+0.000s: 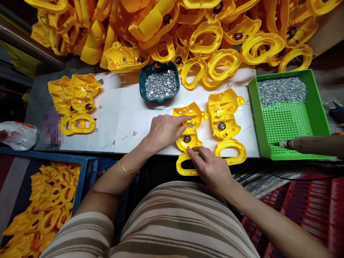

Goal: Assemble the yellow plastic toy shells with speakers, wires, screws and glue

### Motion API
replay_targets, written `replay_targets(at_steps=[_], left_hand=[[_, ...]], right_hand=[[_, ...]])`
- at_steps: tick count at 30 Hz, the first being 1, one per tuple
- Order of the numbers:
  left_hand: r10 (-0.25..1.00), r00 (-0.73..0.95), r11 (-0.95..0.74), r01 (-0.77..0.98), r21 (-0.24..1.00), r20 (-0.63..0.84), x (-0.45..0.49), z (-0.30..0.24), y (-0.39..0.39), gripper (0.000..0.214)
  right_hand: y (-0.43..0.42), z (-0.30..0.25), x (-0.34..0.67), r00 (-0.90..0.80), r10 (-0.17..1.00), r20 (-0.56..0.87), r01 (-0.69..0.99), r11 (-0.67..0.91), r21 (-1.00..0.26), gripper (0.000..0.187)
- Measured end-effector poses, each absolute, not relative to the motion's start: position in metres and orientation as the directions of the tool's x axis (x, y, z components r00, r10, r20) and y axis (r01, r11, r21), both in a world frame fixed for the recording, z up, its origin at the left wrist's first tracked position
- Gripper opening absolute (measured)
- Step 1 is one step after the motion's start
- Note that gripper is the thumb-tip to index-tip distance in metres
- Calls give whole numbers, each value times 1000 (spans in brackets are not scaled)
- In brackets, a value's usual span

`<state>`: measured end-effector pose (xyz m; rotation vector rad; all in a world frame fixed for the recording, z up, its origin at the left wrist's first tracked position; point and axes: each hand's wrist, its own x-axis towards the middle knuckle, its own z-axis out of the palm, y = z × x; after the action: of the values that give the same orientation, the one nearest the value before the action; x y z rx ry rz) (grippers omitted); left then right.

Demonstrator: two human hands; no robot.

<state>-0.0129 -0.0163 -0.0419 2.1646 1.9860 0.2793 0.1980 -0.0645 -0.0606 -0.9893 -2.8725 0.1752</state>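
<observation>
A yellow plastic shell (189, 118) with a small round speaker and thin wires lies inside-up at the near edge of the white worktop (126, 118). My left hand (165, 129) rests on its left side, fingers pressed onto the wires. My right hand (211, 166) lies on the shell's handle loop, its fingers closed in a pinch near the speaker; what they pinch is too small to see. A second yellow shell (224, 116) lies just to the right, apart from both hands.
A dark teal bowl of small screws (159, 84) stands behind the shell. A green tray with screws (285, 114) is at right, an electric screwdriver (309, 145) across its front. Yellow shells are heaped at the back, stacked at left (76, 102), and fill a blue crate (51, 200).
</observation>
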Motion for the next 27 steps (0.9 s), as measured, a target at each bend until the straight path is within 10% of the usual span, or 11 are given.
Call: replay_targets(at_steps=[9, 13, 20, 27], left_hand=[[993, -118, 39, 446, 894, 16, -1, -58, -33, 21], [966, -253, 95, 185, 978, -46, 5, -69, -42, 21], [960, -193, -88, 482, 872, 203, 11, -72, -51, 17], [942, 58, -197, 893, 404, 330, 10, -58, -38, 40]], right_hand=[[-53, -50, 201, -666, 744, 52, 657, 617, -433, 36], [-21, -33, 196, -447, 882, 148, 707, 449, -545, 35], [12, -41, 177, -379, 924, 51, 597, 286, -750, 25], [16, -46, 177, -368, 929, -33, 599, 210, -773, 32]])
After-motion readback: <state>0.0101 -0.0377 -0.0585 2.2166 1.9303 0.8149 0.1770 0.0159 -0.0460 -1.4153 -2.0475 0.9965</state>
